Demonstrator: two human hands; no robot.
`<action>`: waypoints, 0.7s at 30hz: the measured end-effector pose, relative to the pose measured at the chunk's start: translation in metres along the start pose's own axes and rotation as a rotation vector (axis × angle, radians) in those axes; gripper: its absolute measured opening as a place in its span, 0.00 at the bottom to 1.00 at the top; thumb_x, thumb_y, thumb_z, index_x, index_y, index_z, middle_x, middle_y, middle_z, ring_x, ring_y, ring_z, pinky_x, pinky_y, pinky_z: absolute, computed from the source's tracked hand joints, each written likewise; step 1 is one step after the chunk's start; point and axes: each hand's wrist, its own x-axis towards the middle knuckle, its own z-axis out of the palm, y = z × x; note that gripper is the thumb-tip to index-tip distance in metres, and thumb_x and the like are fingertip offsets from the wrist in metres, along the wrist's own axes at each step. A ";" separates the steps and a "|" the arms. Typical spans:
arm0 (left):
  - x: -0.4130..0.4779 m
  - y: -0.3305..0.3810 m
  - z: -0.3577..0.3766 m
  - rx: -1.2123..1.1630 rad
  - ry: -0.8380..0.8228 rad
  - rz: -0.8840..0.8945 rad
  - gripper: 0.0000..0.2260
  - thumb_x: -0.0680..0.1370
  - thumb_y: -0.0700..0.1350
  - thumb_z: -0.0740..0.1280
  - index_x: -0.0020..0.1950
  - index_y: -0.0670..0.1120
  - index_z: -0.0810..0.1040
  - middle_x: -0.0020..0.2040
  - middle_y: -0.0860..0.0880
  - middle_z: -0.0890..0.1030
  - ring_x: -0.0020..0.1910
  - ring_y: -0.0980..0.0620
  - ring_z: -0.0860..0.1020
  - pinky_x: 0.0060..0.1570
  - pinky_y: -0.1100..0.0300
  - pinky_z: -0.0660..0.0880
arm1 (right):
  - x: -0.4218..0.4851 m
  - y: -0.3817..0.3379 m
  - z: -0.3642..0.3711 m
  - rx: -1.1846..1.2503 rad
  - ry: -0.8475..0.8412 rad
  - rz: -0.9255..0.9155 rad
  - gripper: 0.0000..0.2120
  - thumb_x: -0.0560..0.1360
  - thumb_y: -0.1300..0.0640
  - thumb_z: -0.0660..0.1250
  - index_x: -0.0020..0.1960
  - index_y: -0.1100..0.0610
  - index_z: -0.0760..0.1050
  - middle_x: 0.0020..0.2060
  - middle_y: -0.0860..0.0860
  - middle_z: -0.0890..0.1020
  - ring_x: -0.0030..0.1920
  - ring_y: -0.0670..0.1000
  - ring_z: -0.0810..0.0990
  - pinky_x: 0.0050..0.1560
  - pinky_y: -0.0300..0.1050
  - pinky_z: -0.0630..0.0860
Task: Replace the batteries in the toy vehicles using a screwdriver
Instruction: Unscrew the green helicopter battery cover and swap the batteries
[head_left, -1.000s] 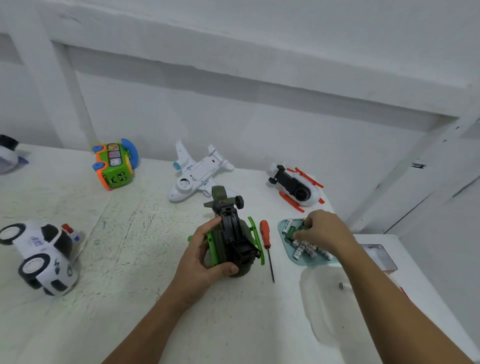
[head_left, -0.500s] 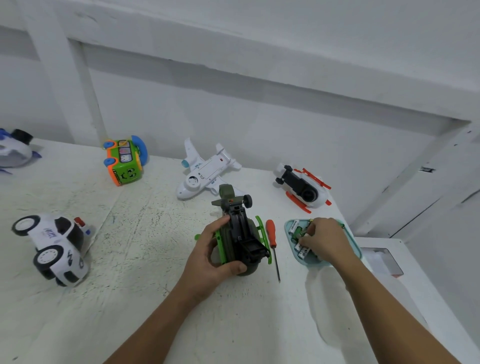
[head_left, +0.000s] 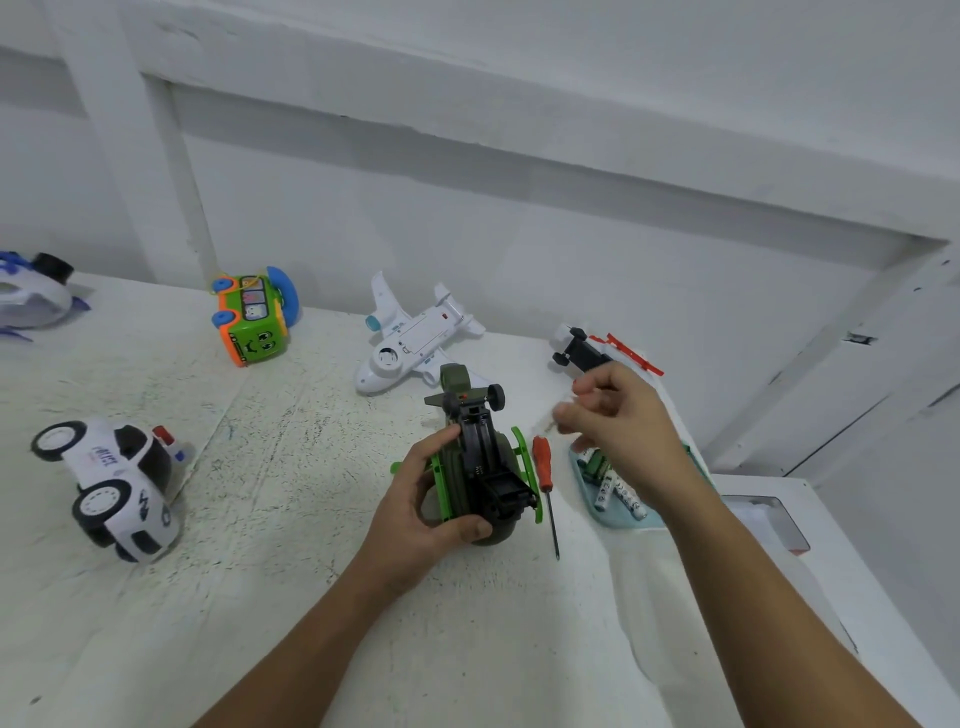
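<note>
The green toy helicopter (head_left: 478, 467) is lying belly-up at the centre of the frame, its black underside facing the camera. The left hand (head_left: 415, 509) is gripping it, thumb and fingers wrapping its left side. Just to its right, the orange-handled screwdriver (head_left: 543, 462) is lying on the white table (head_left: 260, 571). The right hand (head_left: 618, 421) is hovering above the pale blue tray (head_left: 623, 521) of batteries (head_left: 618, 493), fingers curling round a pale blur; whether it is holding anything cannot be told. A white airplane (head_left: 410, 343) is resting above centre, and a police car (head_left: 114, 483) is sitting at the left.
</note>
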 end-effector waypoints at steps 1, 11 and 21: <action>0.000 0.000 0.000 0.000 0.002 0.003 0.37 0.64 0.38 0.78 0.67 0.63 0.71 0.61 0.60 0.77 0.64 0.54 0.76 0.57 0.58 0.78 | 0.000 -0.007 0.007 0.042 -0.042 -0.031 0.08 0.73 0.61 0.73 0.48 0.56 0.74 0.38 0.53 0.83 0.40 0.51 0.84 0.41 0.46 0.82; 0.000 -0.001 0.000 -0.005 0.020 0.012 0.37 0.64 0.38 0.78 0.67 0.63 0.70 0.61 0.60 0.76 0.64 0.54 0.76 0.57 0.57 0.78 | 0.004 -0.012 0.054 -0.411 -0.140 -0.402 0.08 0.72 0.56 0.73 0.43 0.53 0.74 0.37 0.47 0.80 0.40 0.48 0.77 0.42 0.46 0.77; 0.003 -0.005 -0.001 -0.037 0.022 -0.011 0.37 0.63 0.39 0.79 0.67 0.62 0.72 0.61 0.55 0.76 0.64 0.51 0.75 0.57 0.50 0.79 | 0.005 -0.005 0.051 -0.565 -0.234 -0.436 0.07 0.73 0.55 0.72 0.51 0.54 0.79 0.40 0.46 0.75 0.43 0.48 0.75 0.47 0.47 0.75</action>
